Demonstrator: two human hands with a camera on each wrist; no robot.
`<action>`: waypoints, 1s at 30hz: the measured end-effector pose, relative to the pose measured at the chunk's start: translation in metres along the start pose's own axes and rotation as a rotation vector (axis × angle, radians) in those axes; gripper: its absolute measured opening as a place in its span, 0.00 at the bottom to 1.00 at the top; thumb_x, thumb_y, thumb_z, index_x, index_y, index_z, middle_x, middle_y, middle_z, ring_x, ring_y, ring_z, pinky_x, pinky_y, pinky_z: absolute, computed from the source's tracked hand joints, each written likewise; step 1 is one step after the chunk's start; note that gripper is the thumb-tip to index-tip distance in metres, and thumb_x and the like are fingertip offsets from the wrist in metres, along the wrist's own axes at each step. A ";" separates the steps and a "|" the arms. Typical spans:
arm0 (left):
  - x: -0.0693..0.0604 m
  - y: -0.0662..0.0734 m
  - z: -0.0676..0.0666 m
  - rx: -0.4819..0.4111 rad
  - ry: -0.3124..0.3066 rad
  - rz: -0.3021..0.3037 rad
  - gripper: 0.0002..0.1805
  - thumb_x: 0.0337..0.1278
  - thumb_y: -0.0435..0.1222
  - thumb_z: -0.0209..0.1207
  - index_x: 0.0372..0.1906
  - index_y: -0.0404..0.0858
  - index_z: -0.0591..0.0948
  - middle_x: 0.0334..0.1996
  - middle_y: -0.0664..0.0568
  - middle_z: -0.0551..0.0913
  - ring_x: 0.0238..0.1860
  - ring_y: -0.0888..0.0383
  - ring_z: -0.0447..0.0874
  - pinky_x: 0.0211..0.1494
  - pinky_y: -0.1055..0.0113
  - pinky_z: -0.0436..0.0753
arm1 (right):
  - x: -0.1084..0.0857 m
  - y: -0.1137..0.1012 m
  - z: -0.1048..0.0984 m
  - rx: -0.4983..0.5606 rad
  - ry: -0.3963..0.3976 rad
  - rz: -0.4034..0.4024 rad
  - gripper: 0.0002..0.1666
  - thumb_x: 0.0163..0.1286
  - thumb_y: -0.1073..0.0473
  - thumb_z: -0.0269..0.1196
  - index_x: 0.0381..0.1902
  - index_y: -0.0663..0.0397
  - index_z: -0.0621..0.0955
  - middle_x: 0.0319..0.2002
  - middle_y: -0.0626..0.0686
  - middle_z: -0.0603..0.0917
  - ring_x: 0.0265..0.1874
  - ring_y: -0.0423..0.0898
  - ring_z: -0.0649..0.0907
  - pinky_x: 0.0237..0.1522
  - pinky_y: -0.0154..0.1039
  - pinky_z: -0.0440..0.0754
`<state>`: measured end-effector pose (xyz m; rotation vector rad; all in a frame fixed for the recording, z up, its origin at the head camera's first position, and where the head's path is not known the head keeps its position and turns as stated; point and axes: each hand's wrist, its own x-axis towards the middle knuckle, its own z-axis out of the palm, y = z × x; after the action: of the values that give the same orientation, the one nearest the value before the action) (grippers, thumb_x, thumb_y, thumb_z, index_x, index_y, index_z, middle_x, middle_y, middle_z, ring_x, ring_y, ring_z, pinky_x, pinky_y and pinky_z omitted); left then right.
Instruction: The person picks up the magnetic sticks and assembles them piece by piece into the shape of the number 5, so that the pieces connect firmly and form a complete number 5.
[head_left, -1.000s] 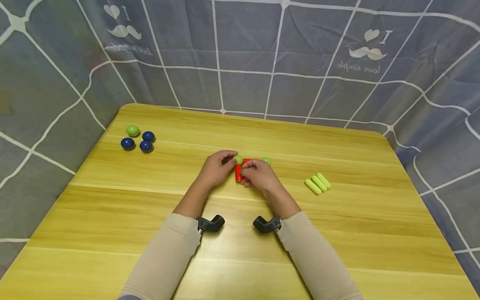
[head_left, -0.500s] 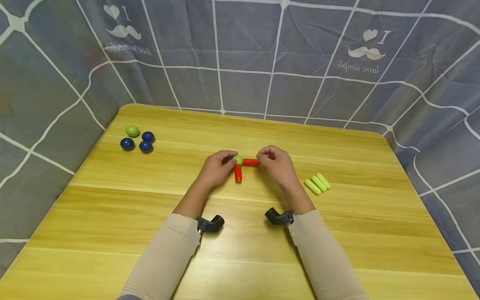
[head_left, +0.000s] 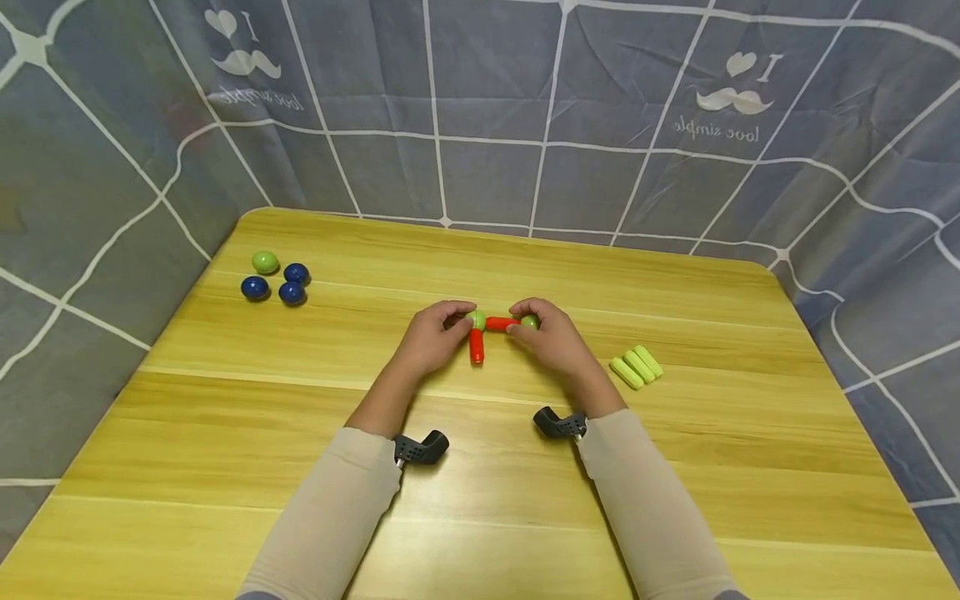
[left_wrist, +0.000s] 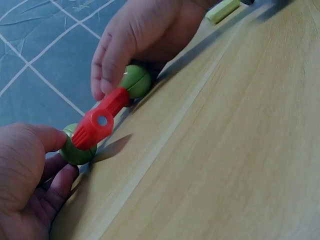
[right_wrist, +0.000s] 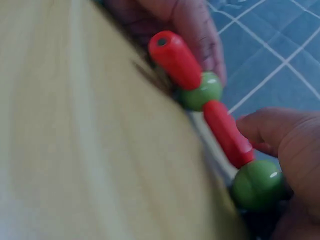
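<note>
Three yellow-green sticks (head_left: 639,366) are lying to our right. Between our separated hands, a red rod (head_left: 477,346) is pointing toward us from a green ball (head_left: 479,319) our left hand (head_left: 437,337) is pinching; our right hand (head_left: 553,337) is gripping a second red rod (head_left: 498,323). Farther off, three blue balls (head_left: 292,292) are resting.

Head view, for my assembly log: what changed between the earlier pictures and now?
The right hand let go of the near red plastic rod, moved rightward and now grips the crosswise red plastic rod. The left hand stayed pinching the glossy green ball joining both rods.
</note>
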<state>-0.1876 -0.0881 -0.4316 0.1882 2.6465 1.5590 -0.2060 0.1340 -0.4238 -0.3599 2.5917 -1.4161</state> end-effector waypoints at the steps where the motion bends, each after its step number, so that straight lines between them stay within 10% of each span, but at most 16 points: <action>1: 0.000 0.000 0.000 -0.004 -0.001 0.002 0.17 0.72 0.40 0.56 0.60 0.41 0.81 0.50 0.49 0.83 0.50 0.52 0.79 0.57 0.56 0.76 | 0.000 0.001 0.001 -0.012 -0.001 -0.006 0.15 0.69 0.57 0.66 0.51 0.54 0.80 0.52 0.52 0.78 0.52 0.51 0.74 0.58 0.49 0.70; 30: -0.002 0.004 -0.002 -0.001 -0.025 -0.015 0.17 0.73 0.39 0.55 0.61 0.41 0.80 0.50 0.49 0.82 0.51 0.52 0.77 0.58 0.56 0.75 | -0.002 0.003 0.011 -0.045 0.050 -0.026 0.10 0.72 0.58 0.63 0.48 0.53 0.82 0.51 0.54 0.81 0.50 0.52 0.76 0.57 0.50 0.72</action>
<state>-0.1852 -0.0885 -0.4273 0.1854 2.6219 1.5435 -0.2017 0.1271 -0.4324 -0.3698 2.6721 -1.3937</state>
